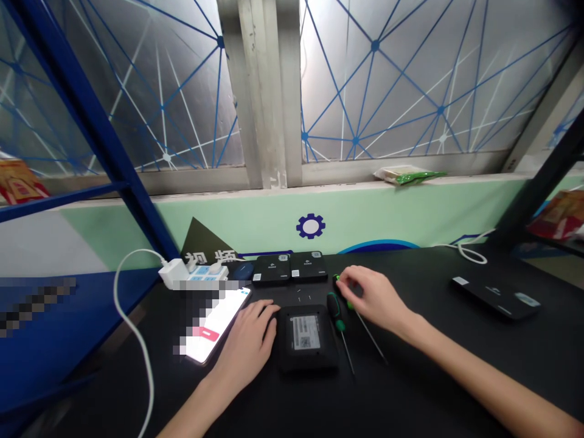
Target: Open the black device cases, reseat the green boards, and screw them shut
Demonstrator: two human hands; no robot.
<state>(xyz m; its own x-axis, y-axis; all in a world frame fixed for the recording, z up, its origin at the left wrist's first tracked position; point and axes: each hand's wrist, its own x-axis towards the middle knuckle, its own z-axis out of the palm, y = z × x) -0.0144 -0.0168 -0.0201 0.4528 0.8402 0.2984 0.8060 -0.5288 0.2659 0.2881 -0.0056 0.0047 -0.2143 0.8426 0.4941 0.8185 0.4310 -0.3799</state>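
A black box [292, 359] with a white printed label lies flat on the table in front of me. My left hand [250, 334] rests flat, fingers stretched out, its fingertips at the box's upper left corner. To the right, my right hand [370, 297] has its fingers bent around the green-and-black handle of a screwdriver [373, 339], whose shaft points toward me along the table. The hand partly hides that handle. A second green-and-black screwdriver [336, 312] lies between this hand and the box. Several tiny screws [309, 297] are scattered just beyond the box.
A lit phone [219, 328] lies left of my left hand. Behind it stand a power strip [207, 273] and a white charger [175, 274] with a cable. Two black boxes [272, 269] sit side by side at the back; another black box [495, 297] lies far right.
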